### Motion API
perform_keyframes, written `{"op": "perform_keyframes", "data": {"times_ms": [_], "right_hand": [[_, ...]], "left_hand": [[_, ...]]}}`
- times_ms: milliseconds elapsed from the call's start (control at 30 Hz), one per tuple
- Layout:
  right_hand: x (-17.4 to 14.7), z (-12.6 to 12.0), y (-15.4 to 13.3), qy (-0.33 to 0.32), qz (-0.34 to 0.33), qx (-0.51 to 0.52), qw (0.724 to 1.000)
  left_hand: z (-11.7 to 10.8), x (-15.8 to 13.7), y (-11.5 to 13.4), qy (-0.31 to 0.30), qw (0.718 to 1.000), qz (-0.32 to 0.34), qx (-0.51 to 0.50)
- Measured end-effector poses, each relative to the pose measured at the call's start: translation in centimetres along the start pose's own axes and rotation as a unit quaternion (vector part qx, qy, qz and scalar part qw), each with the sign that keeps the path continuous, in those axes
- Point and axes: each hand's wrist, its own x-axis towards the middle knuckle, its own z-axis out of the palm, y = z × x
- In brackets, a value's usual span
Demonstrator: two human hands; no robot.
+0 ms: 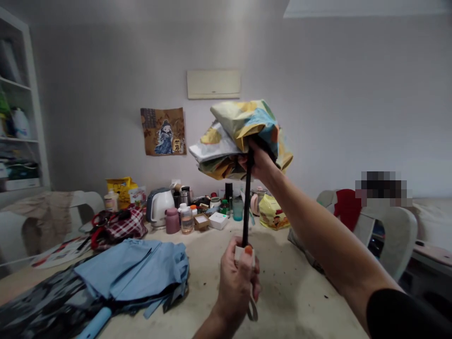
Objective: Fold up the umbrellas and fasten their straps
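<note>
cluttered table (282, 268), upright patterned umbrella (247, 120), both hands (236, 275) gripping it

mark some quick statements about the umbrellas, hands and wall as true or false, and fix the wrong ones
1. The left hand grips the pale handle of the multicoloured patterned fabric umbrella. True.
2. The right hand is well clear of that umbrella. False: the right hand holds its black shaft near the top.
3. The light blue fabric umbrella lies on the pale table. True.
4. The brown rectangular wall picture hangs right of the cream rectangular wall unit. False: the wall picture hangs left of the wall unit.
</note>
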Motion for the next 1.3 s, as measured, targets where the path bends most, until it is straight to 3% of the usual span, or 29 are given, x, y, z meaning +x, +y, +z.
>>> {"op": "perform_keyframes", "data": {"times_ms": [133, 267, 433, 600, 800, 933, 1200, 1300], "right_hand": [[-3.2, 1.1, 0.9, -0.057, -0.021, -0.027, 0.998], [-3.3, 1.8, 2.1, -0.013, -0.075, -0.067, 0.995], [-0.2, 1.9, 2.4, 0.039, -0.028, -0.069, 0.996], [1.5, 1.2, 2.2, 0.05, -0.002, -0.06, 0.997], [0.5, 0.7, 0.9, 0.001, 0.031, -0.05, 0.998], [-0.6, 0.9, 0.0, -0.041, 0.043, 0.013, 0.998], [-1.2, 0.6, 0.1, -0.082, 0.066, 0.093, 0.99], [-1.3, 0.5, 0.4, -0.065, 0.057, 0.091, 0.992]], "left_hand": [[-1.3, 0.8, -0.1, -0.004, 0.998, 0.055, 0.023], [-0.1, 0.3, 0.4, -0.017, 1.0, 0.022, 0.002], [1.8, -0.5, 1.7, 0.022, 0.998, -0.007, -0.055], [1.6, -1.4, 0.8, 0.047, 0.997, -0.02, -0.056], [0.9, -2.1, -0.3, 0.032, 0.999, -0.002, -0.019], [0.3, -2.3, -1.6, 0.032, 0.999, -0.009, 0.001], [-1.2, -2.3, -2.1, 0.016, 1.0, -0.004, -0.002], [-1.6, -2.2, -2.3, 0.006, 1.0, 0.0, -0.002]]}}
